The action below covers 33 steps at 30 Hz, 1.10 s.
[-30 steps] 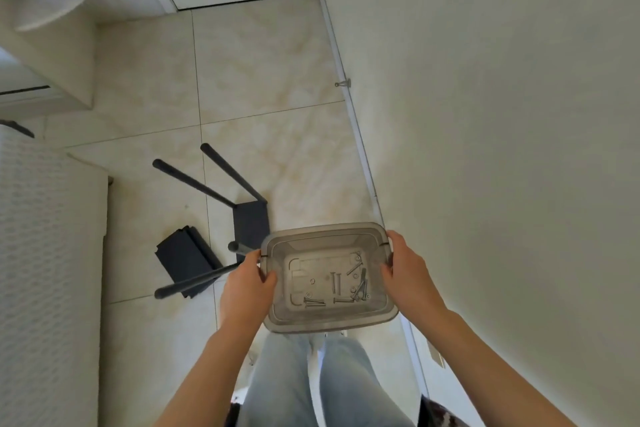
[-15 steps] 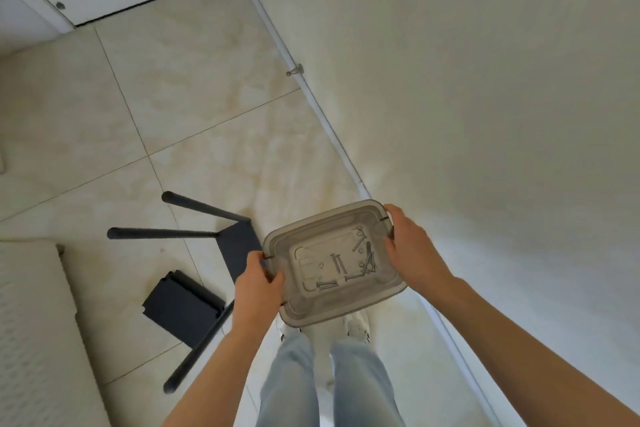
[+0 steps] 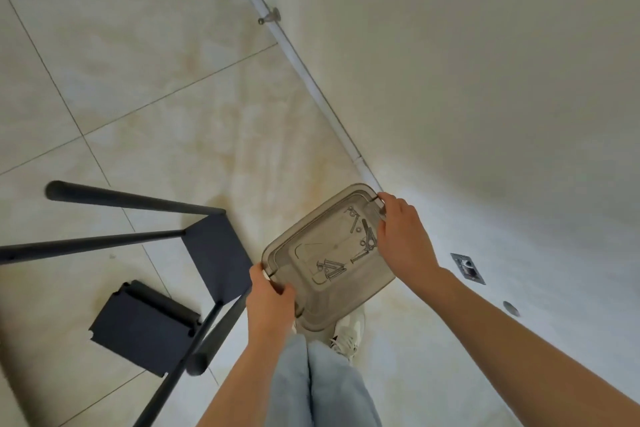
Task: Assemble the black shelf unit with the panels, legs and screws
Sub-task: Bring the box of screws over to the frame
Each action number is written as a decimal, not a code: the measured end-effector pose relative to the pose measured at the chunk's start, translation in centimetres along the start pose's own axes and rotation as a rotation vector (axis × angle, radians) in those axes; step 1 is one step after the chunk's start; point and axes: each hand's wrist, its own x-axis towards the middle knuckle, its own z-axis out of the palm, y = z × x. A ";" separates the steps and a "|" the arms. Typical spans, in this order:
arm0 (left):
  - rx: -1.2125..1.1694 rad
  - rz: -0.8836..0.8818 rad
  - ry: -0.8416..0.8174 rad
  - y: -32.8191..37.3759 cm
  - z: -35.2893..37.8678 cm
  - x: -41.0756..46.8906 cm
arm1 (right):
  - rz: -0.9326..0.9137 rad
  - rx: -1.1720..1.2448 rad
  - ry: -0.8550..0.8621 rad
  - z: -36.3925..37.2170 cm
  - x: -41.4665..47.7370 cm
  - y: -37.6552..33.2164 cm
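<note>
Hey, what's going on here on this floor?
A standing person holds a clear plastic bin, left-hand grip on its near-left end, right-hand grip on the far-right end. Loose screws lie in its bottom. On the tiled floor to the left, one black panel with legs fitted lies tipped over, a second panel flat beside it.

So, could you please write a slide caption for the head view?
The left hand and right hand hold a clear bin of screws near the black panel with legs.
</note>
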 end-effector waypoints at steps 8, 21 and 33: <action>-0.124 -0.029 0.069 -7.0 6.0 10.2 | -0.023 0.050 0.005 12.4 6.3 4.6; -0.287 -0.071 -0.061 -14.5 12.9 23.7 | -0.125 0.137 0.163 27.7 17.5 10.5; -0.392 -0.052 -0.108 -19.2 15.3 29.6 | -0.379 0.091 0.136 35.1 24.2 13.3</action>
